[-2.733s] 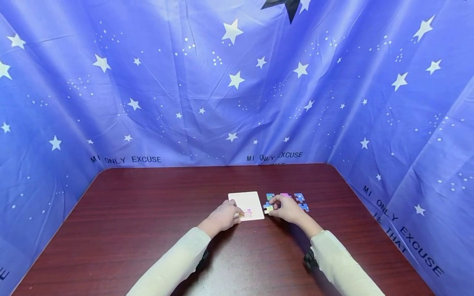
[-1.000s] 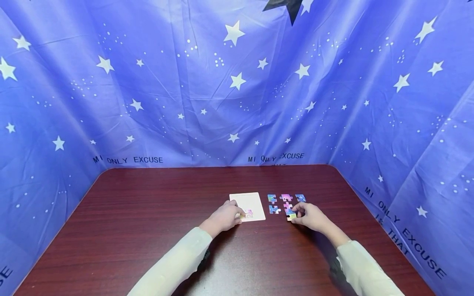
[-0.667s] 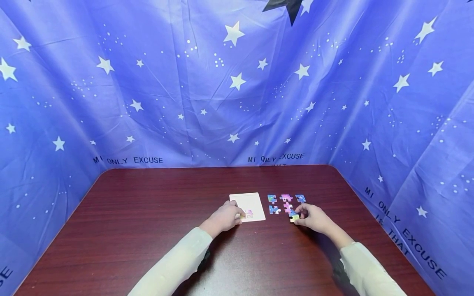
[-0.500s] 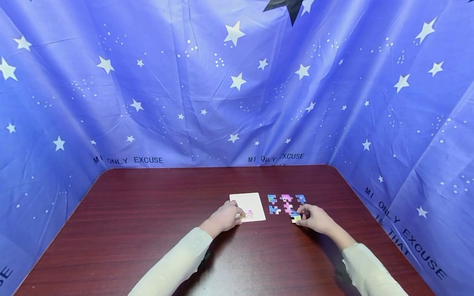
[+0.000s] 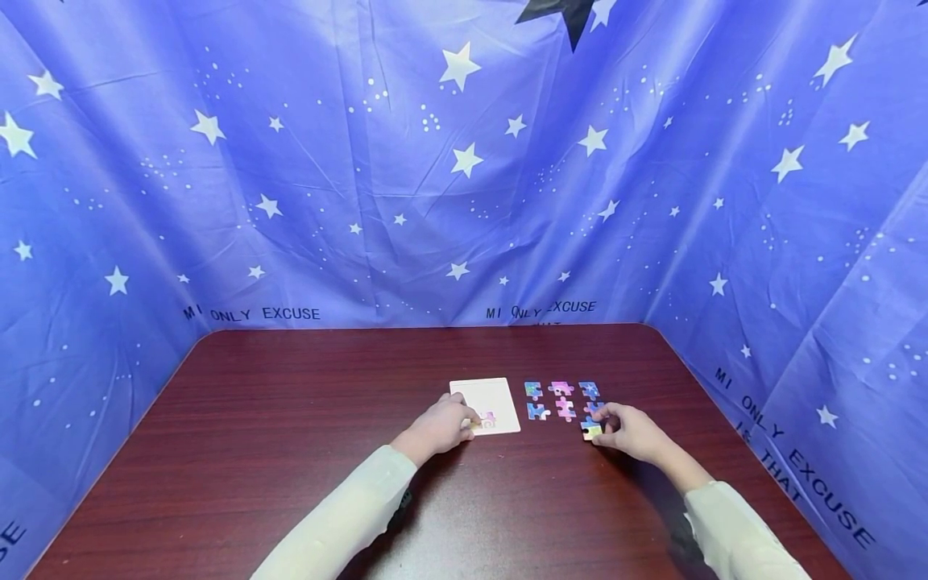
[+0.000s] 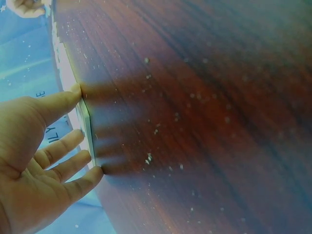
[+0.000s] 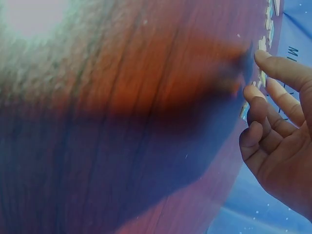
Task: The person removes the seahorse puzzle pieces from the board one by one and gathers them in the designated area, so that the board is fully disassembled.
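A pale square puzzle tray (image 5: 493, 395) lies flat on the table in the head view, with a pink piece (image 5: 490, 418) in its near part. My left hand (image 5: 435, 424) holds the tray by its near left corner; in the left wrist view the thumb and fingers are spread along the tray's edge (image 6: 87, 119). At the near right of the loose pieces, my right hand (image 5: 634, 435) pinches a blue and yellow jigsaw piece (image 5: 590, 432) between thumb and fingers, low over the table. The right wrist view shows the thumb and curled fingers (image 7: 253, 134) near several pieces seen edge-on.
Several loose jigsaw pieces lie in rows right of the tray, among them a pink one (image 5: 561, 388) and blue ones (image 5: 589, 390). The dark red wooden table (image 5: 290, 387) ends against a blue star-printed curtain (image 5: 406, 161).
My right hand has carried the blue and yellow piece from beside the tray rightward past the middle column to the near right of the loose pieces. The left hand stays on the tray.
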Tool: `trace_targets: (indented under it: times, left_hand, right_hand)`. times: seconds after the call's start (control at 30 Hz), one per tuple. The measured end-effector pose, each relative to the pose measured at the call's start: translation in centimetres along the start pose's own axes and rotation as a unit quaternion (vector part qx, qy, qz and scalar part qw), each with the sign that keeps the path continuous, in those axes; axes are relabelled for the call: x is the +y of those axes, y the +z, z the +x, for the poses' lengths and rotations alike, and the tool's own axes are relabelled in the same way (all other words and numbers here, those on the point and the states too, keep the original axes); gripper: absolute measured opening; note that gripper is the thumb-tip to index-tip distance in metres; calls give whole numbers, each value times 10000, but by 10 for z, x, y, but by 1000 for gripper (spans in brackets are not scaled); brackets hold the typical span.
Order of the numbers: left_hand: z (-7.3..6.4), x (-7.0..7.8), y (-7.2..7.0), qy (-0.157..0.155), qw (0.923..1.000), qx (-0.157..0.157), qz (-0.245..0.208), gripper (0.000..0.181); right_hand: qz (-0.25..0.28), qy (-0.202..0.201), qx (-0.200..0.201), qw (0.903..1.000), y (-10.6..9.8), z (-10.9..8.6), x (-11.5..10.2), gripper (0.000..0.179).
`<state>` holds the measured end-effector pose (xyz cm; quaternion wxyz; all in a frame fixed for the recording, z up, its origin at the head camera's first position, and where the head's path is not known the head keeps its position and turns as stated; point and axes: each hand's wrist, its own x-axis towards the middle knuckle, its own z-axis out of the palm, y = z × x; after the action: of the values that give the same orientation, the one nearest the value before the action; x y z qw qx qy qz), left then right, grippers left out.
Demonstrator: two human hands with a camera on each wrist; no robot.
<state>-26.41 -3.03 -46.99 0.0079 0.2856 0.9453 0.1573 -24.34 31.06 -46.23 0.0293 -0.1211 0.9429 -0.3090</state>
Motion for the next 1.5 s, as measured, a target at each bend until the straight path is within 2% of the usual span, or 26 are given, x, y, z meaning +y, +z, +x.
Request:
trace_targets:
  times: [0.1, 0.43, 0.83, 1.2, 1.5]
  left_hand:
    - [0, 0, 0, -21, 10000, -23, 8, 23]
    - [0, 0, -1, 23, 10000, -71, 51, 23]
    - [1, 1, -2, 20, 9998, -167, 73, 22]
    - [1, 1, -1, -6, 9999, -133, 9, 21]
    - [1, 0, 0, 48, 10000, -46, -36, 21]
  right_hand:
    - [-63, -36, -16, 10000, -2, -2, 3, 31]
    - [-272, 270, -59, 9992, -6, -8, 7, 30]
    - [-262, 338, -84, 9990, -13, -17, 11, 29]
    - [95, 411, -320, 9986, -11, -14, 20, 30]
    - [381, 686, -511, 9956, -13, -11, 24, 33]
